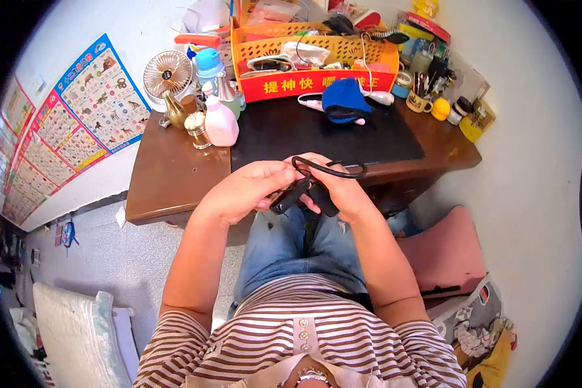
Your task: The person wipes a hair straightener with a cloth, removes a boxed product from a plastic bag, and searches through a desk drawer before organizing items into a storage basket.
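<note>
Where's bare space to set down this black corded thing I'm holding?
Past your left hand, the brown wooden desk is bare left of the black mat, up to the pink plastic bottle. So is the mat between that bottle and the blue cloth bundle. The back is crowded: round cream fan left, red-and-yellow open box centre, yellow mug right.

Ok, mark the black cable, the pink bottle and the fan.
Black cable [348,175]: head view, on its loop.
Pink bottle [222,127]: head view, on its body.
Fan [167,74]: head view, on its front grille.
</note>
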A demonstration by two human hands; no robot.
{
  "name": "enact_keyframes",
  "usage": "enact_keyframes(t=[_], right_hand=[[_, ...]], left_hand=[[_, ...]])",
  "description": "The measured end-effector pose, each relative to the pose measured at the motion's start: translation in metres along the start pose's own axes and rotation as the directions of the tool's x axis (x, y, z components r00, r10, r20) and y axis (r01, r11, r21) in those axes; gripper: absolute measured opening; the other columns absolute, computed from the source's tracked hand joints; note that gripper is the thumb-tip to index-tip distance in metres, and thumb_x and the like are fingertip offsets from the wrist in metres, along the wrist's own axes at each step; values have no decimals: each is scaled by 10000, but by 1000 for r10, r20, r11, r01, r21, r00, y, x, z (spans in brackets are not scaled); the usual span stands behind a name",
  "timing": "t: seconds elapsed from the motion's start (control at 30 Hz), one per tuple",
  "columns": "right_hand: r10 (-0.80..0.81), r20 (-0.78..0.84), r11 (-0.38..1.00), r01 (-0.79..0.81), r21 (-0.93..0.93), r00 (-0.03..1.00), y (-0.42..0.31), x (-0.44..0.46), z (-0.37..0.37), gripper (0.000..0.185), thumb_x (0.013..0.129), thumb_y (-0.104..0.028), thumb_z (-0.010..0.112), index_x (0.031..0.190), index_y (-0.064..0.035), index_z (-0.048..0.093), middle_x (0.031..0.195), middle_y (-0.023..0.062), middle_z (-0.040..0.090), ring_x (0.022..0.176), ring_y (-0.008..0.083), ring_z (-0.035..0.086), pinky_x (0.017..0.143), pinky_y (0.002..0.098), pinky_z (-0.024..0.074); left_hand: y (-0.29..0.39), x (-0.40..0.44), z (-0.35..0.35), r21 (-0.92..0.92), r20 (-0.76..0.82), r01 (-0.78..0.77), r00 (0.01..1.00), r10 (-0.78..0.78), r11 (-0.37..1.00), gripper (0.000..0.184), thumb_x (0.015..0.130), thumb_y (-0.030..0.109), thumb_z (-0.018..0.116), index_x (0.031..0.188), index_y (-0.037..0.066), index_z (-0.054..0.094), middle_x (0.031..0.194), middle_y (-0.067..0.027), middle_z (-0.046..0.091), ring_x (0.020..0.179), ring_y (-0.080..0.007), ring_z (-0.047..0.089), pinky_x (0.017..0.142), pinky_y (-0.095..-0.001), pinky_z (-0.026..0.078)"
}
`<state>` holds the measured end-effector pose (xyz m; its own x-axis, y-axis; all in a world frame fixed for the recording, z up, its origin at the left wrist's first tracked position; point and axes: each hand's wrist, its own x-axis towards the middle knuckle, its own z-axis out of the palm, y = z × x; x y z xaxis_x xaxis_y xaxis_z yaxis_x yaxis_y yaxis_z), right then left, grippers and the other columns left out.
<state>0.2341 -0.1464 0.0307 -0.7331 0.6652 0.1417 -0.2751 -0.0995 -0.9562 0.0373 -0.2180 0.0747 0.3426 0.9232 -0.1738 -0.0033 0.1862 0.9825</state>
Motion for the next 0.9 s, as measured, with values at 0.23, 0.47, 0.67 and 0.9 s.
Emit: enact_keyframes(t=[0.23, 0.47, 0.67, 0.9], right_hand=[[90, -39, 996, -90, 6, 995, -12, -49, -16, 322, 1036, -280, 493, 1061, 9, 634, 722, 80, 611, 500, 136, 550, 438, 260, 407], [126, -403, 982, -56, 181, 906, -8, -80, -53, 344, 1028, -305, 507, 1036, 17, 629, 591, 113, 586, 453, 173, 521, 454, 278, 404], [198, -494, 977, -131, 167, 846, 5, -90, -69, 287, 1028, -245, 502, 1001, -2, 654, 624, 90, 596, 478, 151, 526, 479, 275, 408], [452, -107, 836, -462, -295, 886, 17, -83, -59, 227, 1001, -215, 511, 1086, -27, 607, 734, 73, 646, 551, 148, 641, 475, 289, 539]], left_hand=[[-20, -25, 5, 339, 124, -68, 992, 27, 938, 399, 982, 260, 628, 1328, 64, 607, 891, 19, 599, 767, -63, 494, 679, -240, 446], [-58, -46, -11, 532, -41, -41, 996, 74, 846, 218, 971, 191, 602, 1096, 39, 696, 855, -9, 615, 782, -98, 527, 708, -272, 448], [-93, -39, -21, 630, -212, 17, 966, 151, 777, 212, 982, 175, 551, 956, 20, 692, 772, -28, 598, 737, -125, 554, 684, -278, 455], [-128, 18, 34, -346, -192, 8, 978, -79, 938, 198, 1036, 214, 492, 1037, 38, 584, 963, -81, 626, 939, -228, 646, 842, -393, 558]])
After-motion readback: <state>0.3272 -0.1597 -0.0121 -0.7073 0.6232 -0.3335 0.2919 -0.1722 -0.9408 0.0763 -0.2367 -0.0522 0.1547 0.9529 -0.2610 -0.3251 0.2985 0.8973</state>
